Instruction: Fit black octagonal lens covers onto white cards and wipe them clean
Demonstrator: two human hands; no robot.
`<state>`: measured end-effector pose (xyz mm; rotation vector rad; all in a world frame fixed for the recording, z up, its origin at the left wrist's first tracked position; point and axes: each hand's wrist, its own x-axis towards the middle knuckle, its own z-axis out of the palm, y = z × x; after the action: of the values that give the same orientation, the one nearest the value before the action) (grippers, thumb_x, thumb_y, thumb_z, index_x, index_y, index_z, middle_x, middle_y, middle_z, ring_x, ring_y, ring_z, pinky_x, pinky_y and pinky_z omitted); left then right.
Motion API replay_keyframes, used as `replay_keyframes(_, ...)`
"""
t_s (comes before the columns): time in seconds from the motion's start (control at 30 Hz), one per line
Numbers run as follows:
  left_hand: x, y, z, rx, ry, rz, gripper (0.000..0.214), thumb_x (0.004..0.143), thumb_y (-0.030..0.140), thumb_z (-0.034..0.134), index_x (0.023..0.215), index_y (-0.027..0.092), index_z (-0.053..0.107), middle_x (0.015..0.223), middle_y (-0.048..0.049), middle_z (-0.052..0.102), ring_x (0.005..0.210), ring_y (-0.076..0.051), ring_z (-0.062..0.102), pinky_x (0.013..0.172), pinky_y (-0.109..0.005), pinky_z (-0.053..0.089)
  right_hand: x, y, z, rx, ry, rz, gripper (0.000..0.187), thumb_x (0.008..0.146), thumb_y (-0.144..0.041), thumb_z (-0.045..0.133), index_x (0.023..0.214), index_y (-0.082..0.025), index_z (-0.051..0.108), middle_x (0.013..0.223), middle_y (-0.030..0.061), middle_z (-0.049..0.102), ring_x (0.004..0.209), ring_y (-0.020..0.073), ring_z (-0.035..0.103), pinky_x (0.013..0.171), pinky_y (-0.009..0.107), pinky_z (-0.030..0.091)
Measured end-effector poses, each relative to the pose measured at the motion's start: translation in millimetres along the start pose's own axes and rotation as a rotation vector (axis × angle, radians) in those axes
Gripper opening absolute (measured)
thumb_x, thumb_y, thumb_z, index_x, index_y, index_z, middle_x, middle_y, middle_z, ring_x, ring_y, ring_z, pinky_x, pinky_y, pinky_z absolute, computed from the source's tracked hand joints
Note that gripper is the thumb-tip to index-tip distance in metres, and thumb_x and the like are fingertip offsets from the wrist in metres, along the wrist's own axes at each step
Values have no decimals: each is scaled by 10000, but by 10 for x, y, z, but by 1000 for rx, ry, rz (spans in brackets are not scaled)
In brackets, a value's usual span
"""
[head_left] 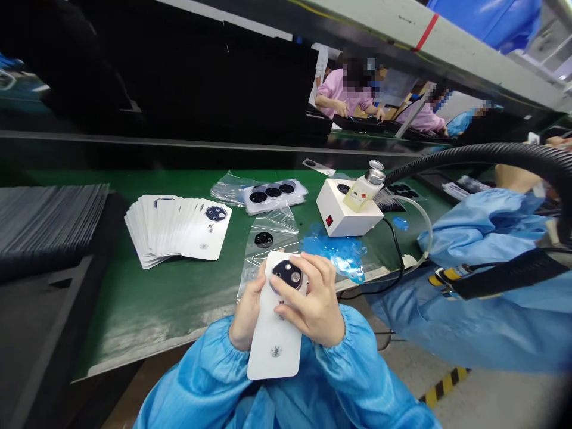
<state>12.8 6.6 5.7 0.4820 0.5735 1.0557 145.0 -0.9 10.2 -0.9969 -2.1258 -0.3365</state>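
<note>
I hold a white phone back cover [274, 333] upright in front of me, its round black camera ring [288, 274] near the top. My left hand [245, 313] grips the cover's left edge from behind. My right hand [313, 301] wraps the right side, with thumb and fingertips pressed on the camera ring. Both of my sleeves are blue.
A fanned stack of white covers [179, 229] lies on the green belt [147, 298]. Plastic bags with black camera rings [272, 193] lie behind, beside a white box with a red switch [346, 214] and a bottle. Blue film scraps [333, 250], a black hose [491, 155], and a co-worker's blue sleeve [482, 238] sit at the right.
</note>
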Motion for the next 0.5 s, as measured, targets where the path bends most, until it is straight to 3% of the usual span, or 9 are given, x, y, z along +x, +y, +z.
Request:
replay_keyframes(0.07,-19,-9,-14,85,8,10,490,883,346,383,1359,245,332,1228,-44,600,1069,-209,606,887,-303,494,22,16,-39,89,8,31,295,889,-404,467,1076,-229,613,1160,121,514,1077,283,482,860,495,401)
replay_keyframes(0.2,-91,-28,-101,328,-20,3,543,850,354,552,1349,321,341,1235,-43,586,869,-211,667,682,-295,539,64,55,-104,226,90,316,154,839,-199,569,992,-190,586,979,77,543,915,181,533,782,354,465)
replay_keyframes(0.27,-114,-37,-144,454,-31,56,547,836,342,590,1338,324,374,1299,-36,533,997,-230,623,819,-326,516,88,60,-108,241,87,372,88,828,-162,576,911,-190,585,889,46,534,842,157,534,732,320,468)
replay_keyframes(0.37,-127,-46,-175,603,-55,159,518,834,302,596,1320,297,418,1385,-16,447,1242,-252,448,1070,-355,333,120,49,-94,239,68,389,43,822,-146,572,829,-188,574,831,27,520,781,148,527,695,316,449)
replay_keyframes(0.5,-143,-47,-169,715,-89,234,560,844,242,564,1367,276,364,1427,-33,409,1310,-264,374,1116,-380,268,131,40,-87,242,41,378,66,817,-127,561,788,-184,545,818,23,517,781,148,524,703,324,432)
